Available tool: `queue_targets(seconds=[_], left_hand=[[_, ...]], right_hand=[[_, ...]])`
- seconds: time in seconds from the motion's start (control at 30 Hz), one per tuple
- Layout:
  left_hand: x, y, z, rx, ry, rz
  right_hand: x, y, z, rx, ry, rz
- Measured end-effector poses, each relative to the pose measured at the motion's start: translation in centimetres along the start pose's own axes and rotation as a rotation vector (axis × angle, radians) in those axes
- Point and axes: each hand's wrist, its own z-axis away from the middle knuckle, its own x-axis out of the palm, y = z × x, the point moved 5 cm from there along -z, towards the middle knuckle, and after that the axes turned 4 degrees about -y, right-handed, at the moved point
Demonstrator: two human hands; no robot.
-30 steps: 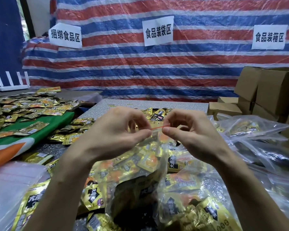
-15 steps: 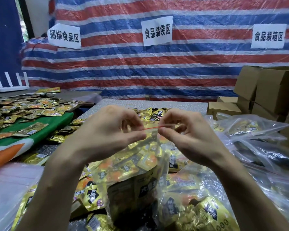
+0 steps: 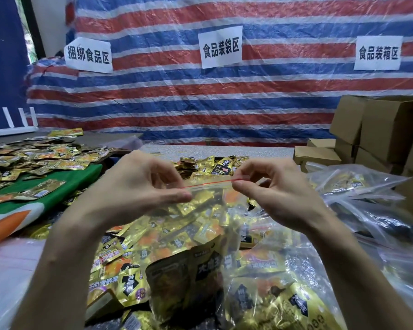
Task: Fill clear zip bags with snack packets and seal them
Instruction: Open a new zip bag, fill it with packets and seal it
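On the left, loose snack packets (image 3: 45,160) lie on a green cloth (image 3: 81,177). Next, the left hand (image 3: 138,184) pinches the red zip strip (image 3: 210,183) of a clear bag (image 3: 200,222) full of packets, right in the middle. The right hand (image 3: 277,194) pinches the strip's other end. Brown boxes (image 3: 391,129) stand at the far right.

place: makeshift food-packing workshop | wall: red-white-blue striped tarp (image 3: 224,103) | labels: three paper signs (image 3: 221,47) naming bundling, bagging and boxing zones | stock: gold snack packets (image 3: 200,164) heaped loose on the bench (image 3: 224,151), filled clear zip bags (image 3: 358,186) at right | cartons: plain cardboard boxes (image 3: 389,125) stacked at right
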Motion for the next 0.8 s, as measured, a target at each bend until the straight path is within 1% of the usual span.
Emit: queue_targets(seconds=[0.13,0.23,0.33,0.4,0.53,0.63,0.8], left_hand=[[-2.2,-2.5,1.1,-0.08,-0.051,0.043],[-2.5,-2.9,1.6,-0.074,-0.12,0.069],[-2.4,-3.3,1.9,-0.115,-0.18,0.056],[-2.6,-3.6,1.9,-0.127,-0.157,0.069],[-3.0,-3.4,1.8,-0.103,-0.039,0.053],[-3.2,-2.8,1.6,-0.05,0.013,-0.015],[-2.6,-1.4,1.1,0.045,0.024,-0.068]], right_hand=[[0.1,0.5,-0.1,0.065,0.011,-0.002],[0.6,0.4,-0.1,0.087,-0.015,0.048],[0.6,0.4,0.0,0.106,-0.003,0.083],[0.5,0.4,0.0,0.117,-0.002,0.088],[0.6,0.2,0.0,0.131,-0.001,0.135],[0.7,-0.3,0.3,0.121,-0.003,0.286],[4.0,-5.0,0.2,-0.097,-0.071,0.504]])
